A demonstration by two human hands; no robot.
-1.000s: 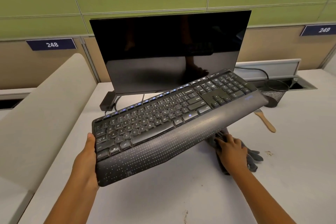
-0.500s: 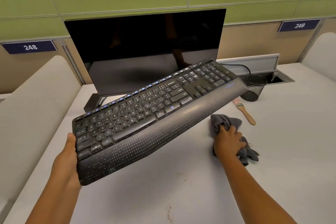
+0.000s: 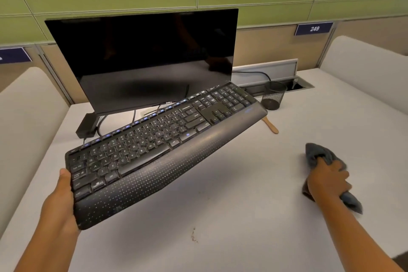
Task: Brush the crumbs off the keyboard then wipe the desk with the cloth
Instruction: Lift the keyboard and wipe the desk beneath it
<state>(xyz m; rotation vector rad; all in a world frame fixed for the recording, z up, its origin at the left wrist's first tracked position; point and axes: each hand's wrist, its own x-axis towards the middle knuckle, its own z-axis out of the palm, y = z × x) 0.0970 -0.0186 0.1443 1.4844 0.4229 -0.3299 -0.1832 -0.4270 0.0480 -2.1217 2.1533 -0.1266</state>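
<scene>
The brush is largely hidden behind the raised keyboard; only its wooden handle is seen on the desk. The left hand is partly concealed under the keyboard's left end, which it grips, thumb on the edge, so the keyboard is held tilted above the desk. The grey cloth, blurred, is bunched in the curled fingers of the right hand and pressed onto the desk. A small crumb patch lies near the front.

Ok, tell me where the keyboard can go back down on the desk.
Bare desk lies under the lifted keyboard, between the left hand and the right hand on the cloth. Crowded behind: monitor, brush, mesh cup. Crumbs sit near the front.
</scene>
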